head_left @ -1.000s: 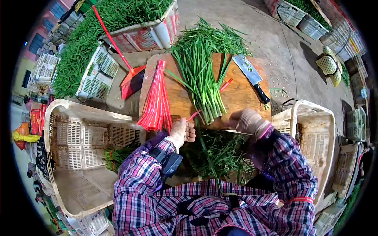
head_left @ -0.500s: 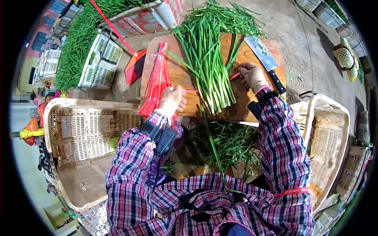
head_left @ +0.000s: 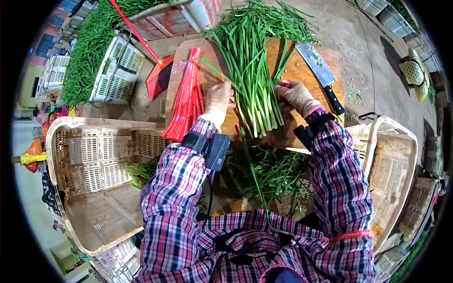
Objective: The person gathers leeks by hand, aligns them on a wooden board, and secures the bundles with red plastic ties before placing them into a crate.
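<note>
A bunch of long green stalks [head_left: 257, 89] lies on the wooden board [head_left: 217, 63], its pale ends toward me. My left hand [head_left: 219, 100], gloved, is closed at the left edge of the bunch, with a bit of red strip at its fingertips. On the right side, my right hand [head_left: 297, 96] pinches a red strip [head_left: 285, 82] against the bunch. The strip's middle is hidden by the stalks. A bundle of red strips [head_left: 187, 104] lies left of my left hand. The cleaver [head_left: 317, 66] rests on the board at the right.
Crates stand at the left [head_left: 101, 188] and right [head_left: 394, 174] of the board. Loose greens [head_left: 269, 174] lie below its near edge. Behind on the left are a red broom [head_left: 160, 75] and a white crate [head_left: 118, 70]. A spotted hat-like item [head_left: 413, 73] is at the far right.
My left hand has moved up and right, from the red strips to the bunch. My right hand has shifted slightly, and the red strip it holds is now higher, against the stalks.
</note>
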`<state>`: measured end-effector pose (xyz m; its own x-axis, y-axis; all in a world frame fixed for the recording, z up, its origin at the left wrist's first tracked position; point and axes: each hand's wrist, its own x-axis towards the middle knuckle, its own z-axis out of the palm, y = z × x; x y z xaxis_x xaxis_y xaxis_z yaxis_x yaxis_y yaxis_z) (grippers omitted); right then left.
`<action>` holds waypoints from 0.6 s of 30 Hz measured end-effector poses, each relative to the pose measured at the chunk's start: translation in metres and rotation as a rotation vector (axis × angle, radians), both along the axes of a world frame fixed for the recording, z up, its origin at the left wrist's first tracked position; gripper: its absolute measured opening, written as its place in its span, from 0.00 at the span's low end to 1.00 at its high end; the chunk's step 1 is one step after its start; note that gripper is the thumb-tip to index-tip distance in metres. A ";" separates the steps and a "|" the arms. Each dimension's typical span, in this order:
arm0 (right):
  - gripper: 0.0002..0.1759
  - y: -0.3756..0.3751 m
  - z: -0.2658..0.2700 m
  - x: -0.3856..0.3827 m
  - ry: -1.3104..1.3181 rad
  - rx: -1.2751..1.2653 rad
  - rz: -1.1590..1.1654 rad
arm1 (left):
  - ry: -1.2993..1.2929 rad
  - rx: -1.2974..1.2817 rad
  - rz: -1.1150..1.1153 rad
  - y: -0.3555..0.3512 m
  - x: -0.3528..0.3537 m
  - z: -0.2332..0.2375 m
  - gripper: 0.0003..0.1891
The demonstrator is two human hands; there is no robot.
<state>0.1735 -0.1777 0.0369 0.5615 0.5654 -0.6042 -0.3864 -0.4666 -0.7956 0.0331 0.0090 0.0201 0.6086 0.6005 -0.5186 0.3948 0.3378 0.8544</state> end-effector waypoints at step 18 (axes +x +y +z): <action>0.17 -0.003 -0.004 -0.028 -0.181 -0.087 -0.089 | -0.005 0.315 -0.239 -0.008 0.029 -0.018 0.19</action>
<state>0.1453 -0.1805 0.0325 0.7102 0.4591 -0.5336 -0.2839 -0.5069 -0.8139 0.0624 0.0006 0.0018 0.7524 0.5710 -0.3283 0.4263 -0.0421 0.9036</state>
